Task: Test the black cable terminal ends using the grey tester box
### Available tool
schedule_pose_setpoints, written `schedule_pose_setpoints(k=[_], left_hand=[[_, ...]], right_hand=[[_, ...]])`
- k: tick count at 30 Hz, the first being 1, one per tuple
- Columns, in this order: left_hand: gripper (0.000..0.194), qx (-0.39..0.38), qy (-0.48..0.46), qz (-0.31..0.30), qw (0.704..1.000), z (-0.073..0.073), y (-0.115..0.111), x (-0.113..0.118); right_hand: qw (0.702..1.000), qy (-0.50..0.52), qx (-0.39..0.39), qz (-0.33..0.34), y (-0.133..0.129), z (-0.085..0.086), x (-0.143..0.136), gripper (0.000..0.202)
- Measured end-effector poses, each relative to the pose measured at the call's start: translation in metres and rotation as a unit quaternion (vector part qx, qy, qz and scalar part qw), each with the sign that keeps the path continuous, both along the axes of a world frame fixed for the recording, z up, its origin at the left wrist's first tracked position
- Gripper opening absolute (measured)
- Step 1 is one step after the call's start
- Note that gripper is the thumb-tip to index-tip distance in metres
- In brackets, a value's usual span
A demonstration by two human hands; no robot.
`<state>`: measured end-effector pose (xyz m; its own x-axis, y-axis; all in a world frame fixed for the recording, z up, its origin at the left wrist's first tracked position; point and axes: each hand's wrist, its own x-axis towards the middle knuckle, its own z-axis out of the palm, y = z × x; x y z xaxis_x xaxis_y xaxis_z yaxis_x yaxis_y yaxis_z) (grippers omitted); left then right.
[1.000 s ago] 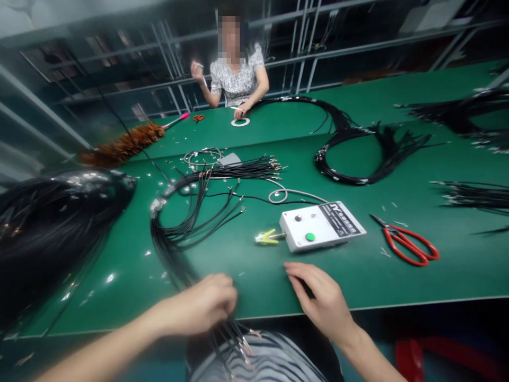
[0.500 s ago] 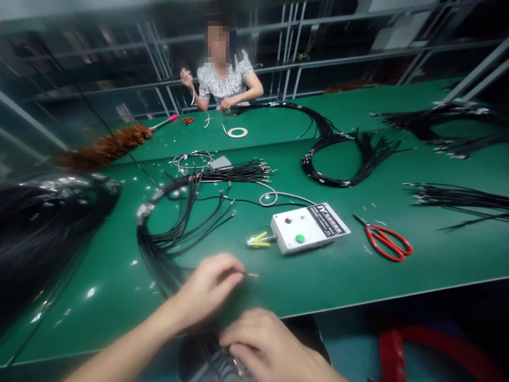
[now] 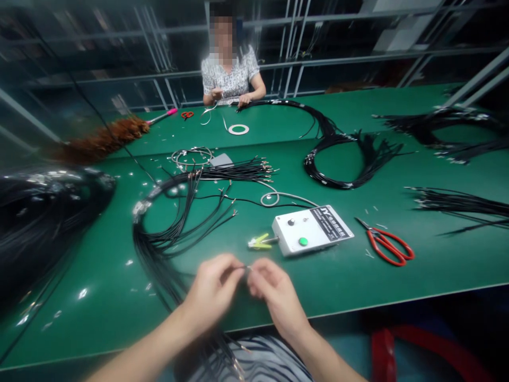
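Near the table's front edge my left hand (image 3: pixel 217 286) pinches a thin black cable (image 3: pixel 242 267) close to its end. My right hand (image 3: pixel 272 289) meets it from the right, thumb and fingers closed on the cable's tip, which they mostly hide. A black cable bundle (image 3: pixel 149 249) curves down left of my left hand, with copper ends fanned out at the back. More cable ends (image 3: pixel 236 366) hang over the table edge above my lap. Just beyond my hands stands a white control box (image 3: pixel 312 231) with a green button and a yellow-green clip (image 3: pixel 260 242) on its shaft.
Red-handled scissors (image 3: pixel 389 244) lie right of the box. Coiled black cables (image 3: pixel 338 180) rest behind it, more cables (image 3: pixel 457 204) at the right. A plastic-wrapped cable heap (image 3: pixel 47 223) fills the left. Across the green table (image 3: pixel 397 281) sits a co-worker (image 3: pixel 230 79) near a tape roll (image 3: pixel 238 129).
My right hand has come up from the hanging cables below the edge to the cable tip at my left hand. The co-worker's raised hand has lowered to the table.
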<state>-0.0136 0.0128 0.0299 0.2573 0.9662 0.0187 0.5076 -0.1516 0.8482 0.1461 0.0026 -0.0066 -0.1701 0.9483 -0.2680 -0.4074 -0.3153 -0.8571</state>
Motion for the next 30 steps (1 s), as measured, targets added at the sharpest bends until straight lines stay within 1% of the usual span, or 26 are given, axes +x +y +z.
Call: schedule_pose_setpoints(k=[2, 4, 7, 10, 14, 16, 19, 22, 26, 30], left_hand=[[0.019, -0.008, -0.011, 0.015, 1.000, -0.003, -0.002, 0.002], [0.018, -0.012, -0.017, 0.024, 0.999, -0.005, -0.003, 0.003], [0.017, -0.008, -0.021, 0.031, 0.999, -0.006, -0.004, 0.003], [0.017, -0.008, -0.024, 0.031, 0.999, -0.005, -0.004, 0.002], [0.018, -0.008, -0.016, 0.022, 1.000, -0.004, -0.005, 0.003], [0.014, -0.002, -0.015, 0.016, 1.000, -0.003, -0.006, 0.004], [0.009, 0.010, -0.018, 0.005, 1.000, -0.001, -0.007, 0.006], [0.012, 0.024, -0.020, 0.009, 0.999, -0.001, -0.007, 0.007], [0.015, 0.008, -0.036, 0.028, 0.999, -0.003, -0.009, 0.008], [0.017, -0.012, -0.039, 0.025, 0.999, -0.003, -0.011, 0.008]], right_hand=[[1.000, 0.002, -0.002, -0.017, -0.002, -0.006, -0.001, 0.027], [1.000, 0.002, 0.006, -0.022, -0.003, -0.007, 0.001, 0.027], [0.999, -0.018, 0.025, -0.009, -0.001, -0.005, 0.008, 0.026], [0.999, -0.029, 0.025, -0.011, -0.001, -0.001, 0.012, 0.023], [0.999, -0.031, 0.025, -0.031, 0.000, 0.002, 0.009, 0.019], [0.998, -0.034, 0.027, -0.034, -0.001, 0.003, 0.008, 0.018], [0.998, -0.038, 0.032, -0.034, -0.001, 0.003, 0.007, 0.018], [0.998, -0.046, 0.039, -0.025, -0.002, 0.003, 0.010, 0.018], [0.998, -0.045, 0.037, -0.025, 0.000, 0.003, 0.015, 0.021], [1.000, -0.012, 0.022, -0.016, 0.004, 0.007, 0.015, 0.022]])
